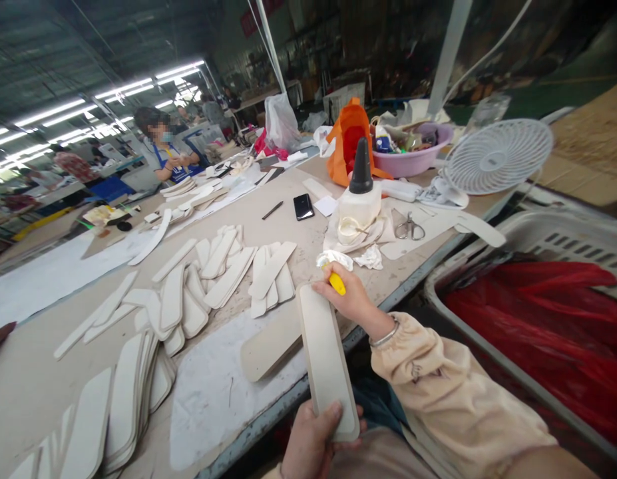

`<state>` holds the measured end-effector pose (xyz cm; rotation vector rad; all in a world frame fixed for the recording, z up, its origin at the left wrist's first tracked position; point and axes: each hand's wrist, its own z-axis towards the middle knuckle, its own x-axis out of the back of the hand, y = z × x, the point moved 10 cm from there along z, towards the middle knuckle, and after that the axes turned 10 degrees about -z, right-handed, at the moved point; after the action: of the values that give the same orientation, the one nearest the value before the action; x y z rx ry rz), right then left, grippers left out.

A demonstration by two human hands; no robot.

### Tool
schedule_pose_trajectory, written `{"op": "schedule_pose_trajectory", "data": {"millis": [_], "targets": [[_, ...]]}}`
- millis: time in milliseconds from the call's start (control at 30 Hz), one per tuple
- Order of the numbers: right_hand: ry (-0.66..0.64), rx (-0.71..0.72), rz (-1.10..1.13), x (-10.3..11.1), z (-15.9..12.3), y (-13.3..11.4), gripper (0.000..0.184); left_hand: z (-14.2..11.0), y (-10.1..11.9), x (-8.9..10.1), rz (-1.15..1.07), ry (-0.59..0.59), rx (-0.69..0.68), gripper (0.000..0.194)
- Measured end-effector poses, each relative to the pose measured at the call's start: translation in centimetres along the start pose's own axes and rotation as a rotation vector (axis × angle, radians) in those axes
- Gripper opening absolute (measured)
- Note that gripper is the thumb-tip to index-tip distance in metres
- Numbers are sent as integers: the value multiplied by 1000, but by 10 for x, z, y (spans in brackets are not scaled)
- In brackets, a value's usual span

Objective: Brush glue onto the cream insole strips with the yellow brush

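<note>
My left hand (315,436) grips the lower end of a long off-white panel (326,352) with rounded corners, thumb on top and fingers underneath. My right hand (351,293) is closed around a small yellow-handled tool (337,283), whose working end I cannot make out. Fingers of that hand touch the panel's upper end. Beneath the held panel, another flat panel (271,342) lies on a white sheet (213,392). Just beyond my right hand are crumpled white tissue (371,257) and a white bottle (361,203) with a black cone top.
Piles of similar panels (176,293) cover the table's left side. Scissors (409,227), a phone (303,207), an orange bag (349,143), a pink basin (412,159) and a fan (498,156) stand farther back. A crate (538,246) holds red plastic. Another person (173,156) sits across.
</note>
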<state>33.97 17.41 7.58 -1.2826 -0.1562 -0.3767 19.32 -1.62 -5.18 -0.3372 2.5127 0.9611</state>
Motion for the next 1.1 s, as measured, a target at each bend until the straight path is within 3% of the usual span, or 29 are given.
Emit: {"op": "schedule_pose_trajectory", "data": {"millis": [167,300,500,767,900,1100], "targets": [[-51,-11,37,-9,-1,2,34,3,-3,4,10,1,0,52],[-41,-49,60,-9,-1,6,33,5,-6,6,27,-14,8,55],[-43,8,61,-4,-3,-3,29,3,-6,7,35,-10,8,54],[-3,-77,96,-2,0,7,31,-9,24,-2,-41,2,-143,51],[28,-56,1,1,0,8,31,-10,37,3,-39,44,-207,50],[99,20,-216,9,-4,5,30,-8,39,2,-39,-100,-200,59]]}}
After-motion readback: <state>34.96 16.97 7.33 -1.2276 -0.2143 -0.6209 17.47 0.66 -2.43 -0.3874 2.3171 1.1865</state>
